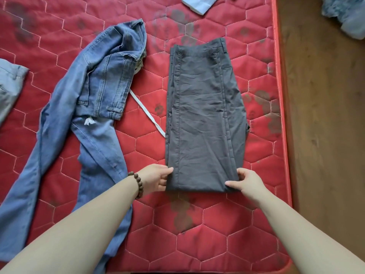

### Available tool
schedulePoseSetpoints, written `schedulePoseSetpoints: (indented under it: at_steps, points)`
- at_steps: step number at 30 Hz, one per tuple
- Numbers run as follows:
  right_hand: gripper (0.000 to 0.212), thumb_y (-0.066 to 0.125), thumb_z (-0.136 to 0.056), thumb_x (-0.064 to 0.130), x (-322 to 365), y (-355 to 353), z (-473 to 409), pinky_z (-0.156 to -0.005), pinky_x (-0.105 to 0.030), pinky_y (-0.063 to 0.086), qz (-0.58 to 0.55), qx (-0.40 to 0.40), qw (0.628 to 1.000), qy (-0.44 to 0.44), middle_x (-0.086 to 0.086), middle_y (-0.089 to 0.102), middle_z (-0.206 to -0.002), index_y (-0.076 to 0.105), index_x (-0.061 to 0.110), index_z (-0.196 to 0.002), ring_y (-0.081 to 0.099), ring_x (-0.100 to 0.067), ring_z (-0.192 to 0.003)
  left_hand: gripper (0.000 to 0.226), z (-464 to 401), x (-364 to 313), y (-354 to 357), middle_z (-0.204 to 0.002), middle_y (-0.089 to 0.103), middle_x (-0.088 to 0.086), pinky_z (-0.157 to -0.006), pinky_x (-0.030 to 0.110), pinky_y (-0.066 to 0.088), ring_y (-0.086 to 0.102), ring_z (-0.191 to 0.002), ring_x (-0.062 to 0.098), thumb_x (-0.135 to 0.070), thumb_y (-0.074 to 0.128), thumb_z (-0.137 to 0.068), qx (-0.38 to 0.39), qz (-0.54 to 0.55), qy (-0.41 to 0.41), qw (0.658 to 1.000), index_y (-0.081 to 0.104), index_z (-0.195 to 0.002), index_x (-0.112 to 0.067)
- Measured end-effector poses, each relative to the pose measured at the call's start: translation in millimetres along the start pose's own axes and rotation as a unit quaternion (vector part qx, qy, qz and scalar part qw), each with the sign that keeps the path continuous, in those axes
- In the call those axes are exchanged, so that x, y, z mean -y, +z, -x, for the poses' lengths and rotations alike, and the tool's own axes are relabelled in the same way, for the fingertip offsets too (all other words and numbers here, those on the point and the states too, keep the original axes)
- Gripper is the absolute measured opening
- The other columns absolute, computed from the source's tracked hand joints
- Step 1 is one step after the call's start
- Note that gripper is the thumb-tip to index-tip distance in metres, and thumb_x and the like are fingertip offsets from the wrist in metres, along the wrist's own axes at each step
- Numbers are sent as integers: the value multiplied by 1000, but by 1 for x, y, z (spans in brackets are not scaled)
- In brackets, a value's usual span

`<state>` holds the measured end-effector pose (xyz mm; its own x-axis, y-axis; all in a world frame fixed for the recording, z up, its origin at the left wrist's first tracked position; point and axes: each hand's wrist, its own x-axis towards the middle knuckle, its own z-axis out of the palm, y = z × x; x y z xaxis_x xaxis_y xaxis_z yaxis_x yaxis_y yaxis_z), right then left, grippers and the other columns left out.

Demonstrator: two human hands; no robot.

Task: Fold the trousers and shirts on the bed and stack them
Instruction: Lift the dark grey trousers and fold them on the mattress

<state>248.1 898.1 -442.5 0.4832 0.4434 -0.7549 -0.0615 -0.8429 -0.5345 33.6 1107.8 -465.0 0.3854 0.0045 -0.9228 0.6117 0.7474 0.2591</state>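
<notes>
I've got both hands on the near end of the grey trousers (pixel 205 115): left hand (pixel 156 179) pinching the 7 o'clock corner, right hand (pixel 247 182) pinching the 5 o'clock one. Trousers lie folded flat on the bed (pixel 207 234), jeans (pixel 92 107) crumpled at 9 o'clock.

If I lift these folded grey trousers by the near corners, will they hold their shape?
Probably not: the grey trousers look thin and creased, so the far end would likely droop. The left hand and right hand pinch only the near edge. On the quilted mattress, it likely drags rather than slides.
</notes>
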Motion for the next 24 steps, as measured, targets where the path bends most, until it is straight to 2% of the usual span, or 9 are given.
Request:
schedulePoseSetpoints:
  at_steps: [2, 4, 6, 9, 14, 17, 19, 22, 24]
  points:
    - [17, 82, -71, 7, 2, -2, -2, -64, -28, 47, 55, -1, 998, -13, 0, 68, -72, 67, 13, -75, 56, -12, -63, 8, -2, 2, 2, -93, 67, 8, -70, 29, 51, 65, -73, 17, -8, 56, -95, -11, -35, 19, 999, 61, -101, -8]
    - [29, 82, -71, 12, 3, -4, -3, -53, -26, 32, 105, -7, 994, -20, 4, 50, -57, 56, 14, -60, 41, -11, -55, 6, -4, 4, 5, -79, 71, 3, -61, 24, 52, 65, -62, 11, -5, 59, -92, -37, -78, 32, 996, 64, -92, -7]
    - [30, 81, -73, 15, 1, -7, -3, -55, -31, 25, 130, -8, 991, -21, -1, 41, -60, 55, 3, -63, 34, -15, -59, 6, -6, 6, 7, -73, 70, 4, -56, 22, 51, 63, -58, 11, -7, 62, -91, -55, -115, 51, 991, 65, -86, -7]
    - [25, 79, -75, 14, 0, -14, -4, -59, -30, 29, 126, -1, 992, -18, -8, 51, -67, 64, -6, -80, 42, -16, -66, 15, -6, 8, 5, -75, 59, 11, -55, 25, 44, 51, -63, 20, -14, 68, -88, -77, -165, 91, 979, 61, -76, -8]
    - [13, 75, -79, 7, -4, -12, -2, -66, -27, 41, 104, -9, 994, -19, -15, 72, -86, 70, 3, -91, 56, -15, -72, 35, -8, 20, 7, -58, 40, 2, -42, 18, 34, 35, -46, 13, -19, 73, -84, -149, -228, 130, 953, 44, -65, -14]
    - [19, 76, -79, 12, -1, -7, -3, -62, -22, 42, 94, 4, 995, -14, -5, 69, -80, 69, 6, -95, 57, -13, -70, 18, -9, 16, 11, -67, 56, 1, -50, 21, 41, 52, -56, 13, -19, 72, -85, -130, -210, 114, 962, 59, -77, -11]
    - [25, 78, -78, 15, 7, -8, -6, -68, -24, 47, 33, -2, 999, -12, -6, 71, -88, 68, 7, -100, 63, -14, -76, 14, -10, 6, 13, -88, 71, 3, -62, 26, 52, 68, -75, 14, -19, 71, -85, -110, -114, 110, 981, 65, -94, -10]
    - [26, 75, -82, 15, 28, -9, -21, -58, -14, 45, -63, -28, 998, -5, -1, 69, -87, 67, 8, -105, 62, -3, -69, 19, -20, -18, 15, -106, 71, 5, -84, 35, 54, 66, -98, 17, -21, 70, -86, -163, -17, 143, 976, 62, -102, -14]
    - [26, 72, -85, 16, 44, -7, -37, -58, -15, 43, -119, -45, 992, 5, 0, 67, -88, 66, 7, -108, 60, -2, -69, 13, -27, -39, 16, -98, 73, 1, -82, 33, 54, 66, -92, 14, -22, 68, -88, -190, -2, 168, 967, 65, -97, -14]
